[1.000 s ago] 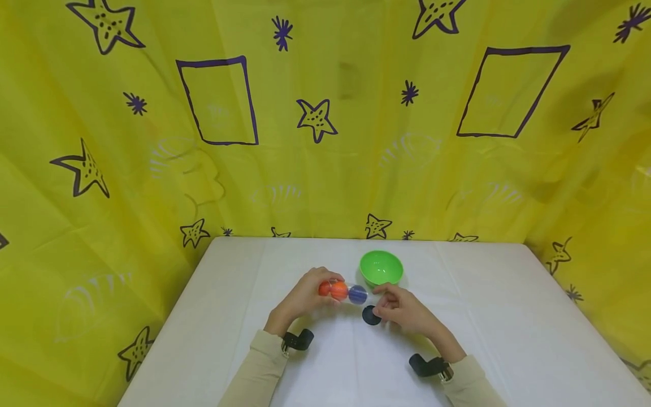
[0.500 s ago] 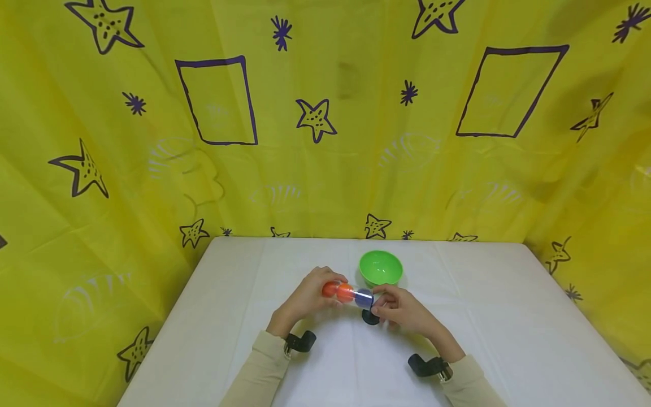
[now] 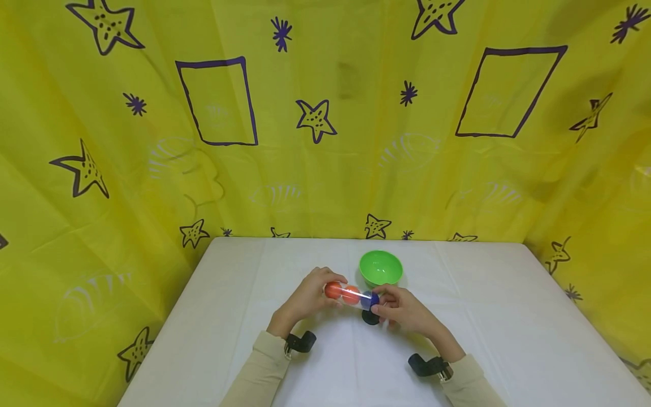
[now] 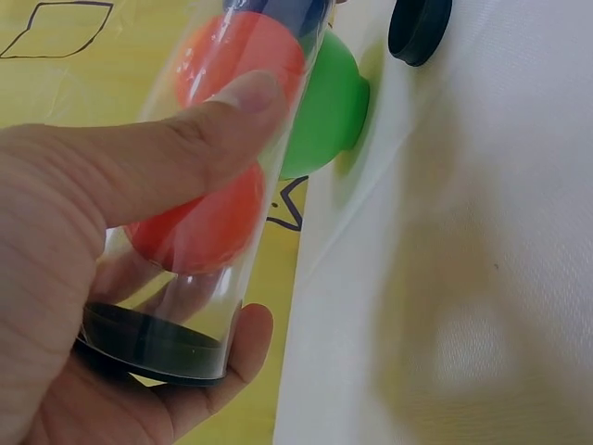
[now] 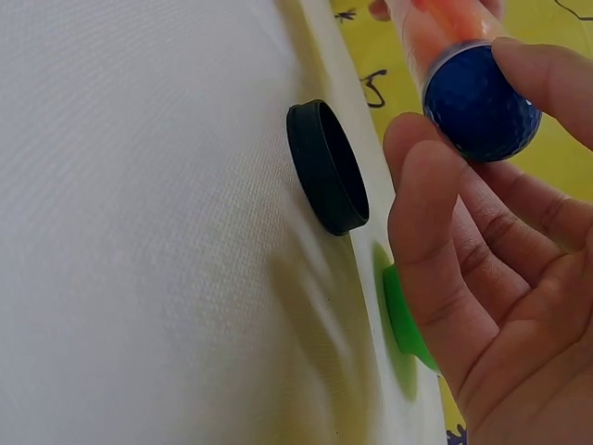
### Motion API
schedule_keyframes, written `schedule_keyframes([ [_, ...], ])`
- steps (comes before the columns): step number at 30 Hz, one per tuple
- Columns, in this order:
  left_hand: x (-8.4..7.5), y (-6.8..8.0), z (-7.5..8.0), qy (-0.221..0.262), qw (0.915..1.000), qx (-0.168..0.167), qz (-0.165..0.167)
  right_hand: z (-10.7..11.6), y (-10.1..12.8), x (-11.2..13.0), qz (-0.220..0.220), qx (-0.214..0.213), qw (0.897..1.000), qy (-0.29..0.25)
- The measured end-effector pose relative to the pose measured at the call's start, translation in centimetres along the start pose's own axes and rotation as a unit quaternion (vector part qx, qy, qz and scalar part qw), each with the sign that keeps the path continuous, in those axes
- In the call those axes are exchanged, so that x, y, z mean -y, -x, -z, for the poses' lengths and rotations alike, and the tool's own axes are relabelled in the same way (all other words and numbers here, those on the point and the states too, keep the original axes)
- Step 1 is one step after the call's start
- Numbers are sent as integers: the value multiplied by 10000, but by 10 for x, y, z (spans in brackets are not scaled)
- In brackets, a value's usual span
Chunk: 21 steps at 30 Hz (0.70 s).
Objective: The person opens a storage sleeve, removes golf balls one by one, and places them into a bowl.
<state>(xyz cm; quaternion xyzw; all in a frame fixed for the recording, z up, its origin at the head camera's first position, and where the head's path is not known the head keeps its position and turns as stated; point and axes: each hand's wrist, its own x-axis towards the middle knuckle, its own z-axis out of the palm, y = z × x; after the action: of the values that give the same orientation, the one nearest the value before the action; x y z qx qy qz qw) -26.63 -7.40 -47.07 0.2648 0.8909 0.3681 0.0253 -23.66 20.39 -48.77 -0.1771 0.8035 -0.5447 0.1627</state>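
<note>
My left hand (image 3: 310,294) grips a clear plastic tube (image 4: 195,287), thumb along its side, with a black cap (image 4: 153,345) on the near end. Inside are an orange ball (image 4: 246,56) and a red-orange ball (image 4: 208,227). A blue golf ball (image 5: 482,107) bulges out of the tube's uncapped right end. My right hand (image 3: 407,311) holds this ball between thumb and fingers at the tube's mouth. Below that end, a loose black cap (image 5: 324,167) lies on the table, partly covered by the right hand in the head view.
Just behind the tube stands a green bowl (image 3: 381,268) on the white-covered table (image 3: 330,362). A yellow curtain (image 3: 315,169) with drawn stars hangs along the back and sides. Each wrist wears a black camera mount.
The tube has shifted slightly right and the balls in it have slid right. The blue golf ball now pokes out at the mouth, between the right hand's fingers. The right hand has hardly moved.
</note>
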Motion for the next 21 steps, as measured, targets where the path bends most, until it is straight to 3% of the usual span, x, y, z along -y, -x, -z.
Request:
schedule_keyframes([
  [21, -1, 1, 2, 77, 9999, -90, 2, 2, 0, 2, -124, -69, 9999, -36],
])
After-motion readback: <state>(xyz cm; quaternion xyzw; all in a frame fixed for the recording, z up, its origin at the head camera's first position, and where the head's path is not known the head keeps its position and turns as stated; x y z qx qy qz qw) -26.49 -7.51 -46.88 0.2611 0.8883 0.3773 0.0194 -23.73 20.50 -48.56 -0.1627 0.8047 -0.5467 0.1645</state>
